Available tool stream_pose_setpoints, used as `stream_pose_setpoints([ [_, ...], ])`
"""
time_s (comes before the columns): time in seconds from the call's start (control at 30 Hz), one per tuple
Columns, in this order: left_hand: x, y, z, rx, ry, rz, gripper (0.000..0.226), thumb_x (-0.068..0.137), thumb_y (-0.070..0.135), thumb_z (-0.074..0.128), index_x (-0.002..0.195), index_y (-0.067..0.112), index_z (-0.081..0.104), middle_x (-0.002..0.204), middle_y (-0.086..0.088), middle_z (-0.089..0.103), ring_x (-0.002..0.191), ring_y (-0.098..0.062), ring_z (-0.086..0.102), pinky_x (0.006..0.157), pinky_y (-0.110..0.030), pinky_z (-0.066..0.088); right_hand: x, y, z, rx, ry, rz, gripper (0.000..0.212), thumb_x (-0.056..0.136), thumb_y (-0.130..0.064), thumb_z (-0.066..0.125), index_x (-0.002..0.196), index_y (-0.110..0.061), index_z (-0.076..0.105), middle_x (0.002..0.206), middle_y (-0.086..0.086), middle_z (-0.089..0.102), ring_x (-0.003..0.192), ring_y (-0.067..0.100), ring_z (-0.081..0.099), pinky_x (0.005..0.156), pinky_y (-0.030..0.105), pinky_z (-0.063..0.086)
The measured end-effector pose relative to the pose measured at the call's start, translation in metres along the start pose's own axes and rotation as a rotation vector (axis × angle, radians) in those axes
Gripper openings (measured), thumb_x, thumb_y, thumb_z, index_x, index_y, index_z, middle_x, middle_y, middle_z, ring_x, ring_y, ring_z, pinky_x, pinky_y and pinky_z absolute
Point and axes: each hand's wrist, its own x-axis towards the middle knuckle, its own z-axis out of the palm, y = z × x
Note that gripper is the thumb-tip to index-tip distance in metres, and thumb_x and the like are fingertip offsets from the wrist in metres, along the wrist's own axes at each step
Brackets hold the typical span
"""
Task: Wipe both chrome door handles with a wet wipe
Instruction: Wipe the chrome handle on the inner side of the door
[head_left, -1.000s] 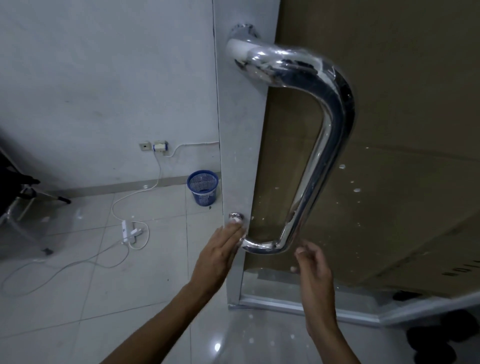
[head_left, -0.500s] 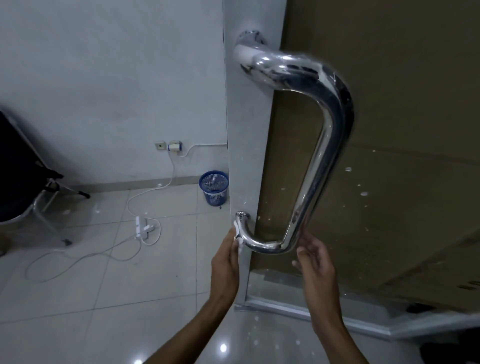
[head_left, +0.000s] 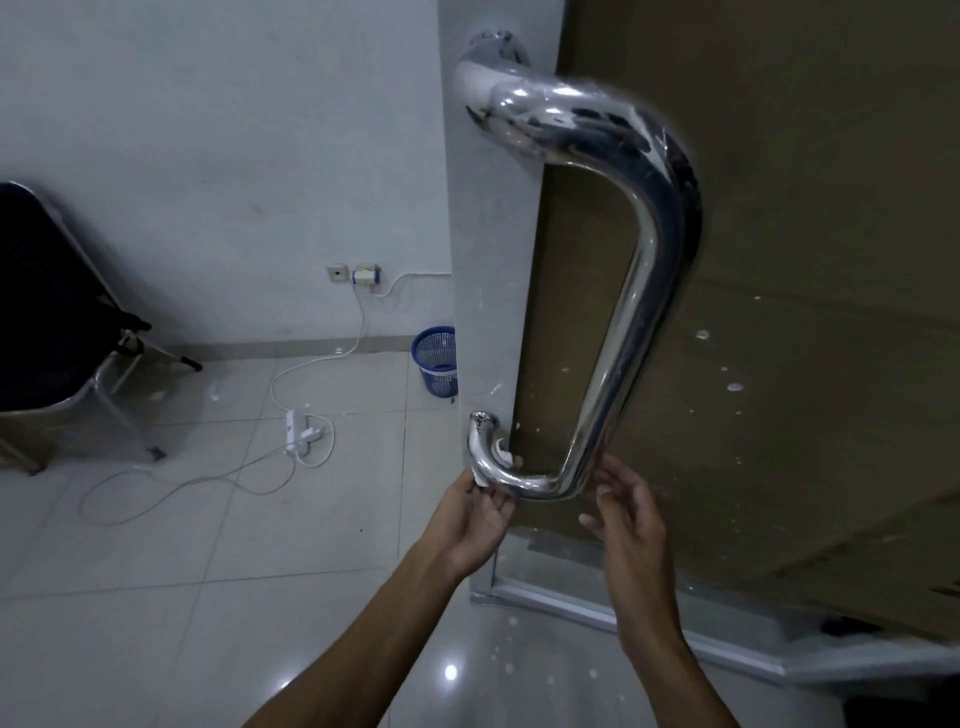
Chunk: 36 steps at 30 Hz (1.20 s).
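The chrome door handle stood out from the door's pale metal edge strip, a long bar bending back to the door at top and bottom. At its lower bend the left hand pinched a white wet wipe against the underside, a bit of wipe showing inside the curve. The right hand hovered just beside the bar's lower corner, its fingers loosely curled and grasping nothing; whether they touched the metal I could not tell. Brown cardboard covered the glass behind the bar, leaving a narrow gap there. To the left the tiled floor lay open, with a blue wastebasket by the wall, a white power strip and its cord, and a dark folding chair. I could read no writing anywhere.
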Motion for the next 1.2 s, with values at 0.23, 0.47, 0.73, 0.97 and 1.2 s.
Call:
stream_pose_setpoints([
  [0.23, -0.021, -0.032, -0.005, 0.272, 0.175, 0.371, 0.028, 0.104, 0.014, 0.04, 0.111, 0.007, 0.065, 0.11, -0.006, 0.073, 0.106, -0.018, 0.068, 0.091, -0.031, 0.054, 0.004, 0.001, -0.005, -0.027, -0.054, 0.02, 0.024, 0.1, -0.02, 0.05, 0.112, -0.038, 0.061, 0.116, -0.015, 0.068, 0.102, 0.004, 0.066, 0.082, 0.03, 0.053],
  [0.47, -0.023, -0.03, 0.005, 1.072, 0.334, 0.906, 0.039, 0.103, 0.029, 0.041, 0.137, 0.017, 0.054, 0.134, 0.006, 0.058, 0.122, 0.0, 0.051, 0.103, -0.012, 0.039, 0.008, 0.001, -0.009, -0.051, -0.109, 0.044, 0.019, 0.098, -0.028, 0.054, 0.108, -0.043, 0.06, 0.111, -0.02, 0.067, 0.088, -0.006, 0.066, 0.08, 0.03, 0.053],
  [0.73, -0.023, -0.004, -0.012, 1.911, -0.01, 1.093, 0.035, 0.104, 0.019, 0.038, 0.135, 0.016, 0.055, 0.146, -0.002, 0.049, 0.141, -0.01, 0.033, 0.121, -0.032, 0.014, 0.009, 0.001, -0.015, -0.046, -0.154, 0.054, 0.021, 0.098, -0.024, 0.055, 0.109, -0.041, 0.061, 0.11, -0.02, 0.066, 0.087, -0.008, 0.066, 0.076, 0.027, 0.052],
  [0.97, -0.028, -0.041, 0.02, 2.001, -0.021, 1.279, 0.034, 0.102, 0.025, 0.038, 0.113, 0.014, 0.068, 0.112, -0.005, 0.071, 0.108, -0.013, 0.064, 0.115, -0.03, 0.023, 0.012, -0.002, -0.02, -0.061, -0.179, 0.055, 0.024, 0.099, -0.018, 0.052, 0.114, -0.033, 0.063, 0.107, -0.017, 0.07, 0.095, 0.0, 0.067, 0.081, 0.029, 0.054],
  [1.2, -0.036, -0.047, 0.03, 1.658, -0.082, 1.082, 0.028, 0.103, 0.025, 0.039, 0.121, 0.03, 0.06, 0.114, 0.008, 0.069, 0.106, 0.019, 0.051, 0.113, -0.013, 0.021, 0.014, -0.003, -0.023, -0.124, -0.206, 0.051, 0.028, 0.1, -0.015, 0.048, 0.109, -0.035, 0.065, 0.101, -0.025, 0.07, 0.093, -0.003, 0.065, 0.084, 0.033, 0.054],
])
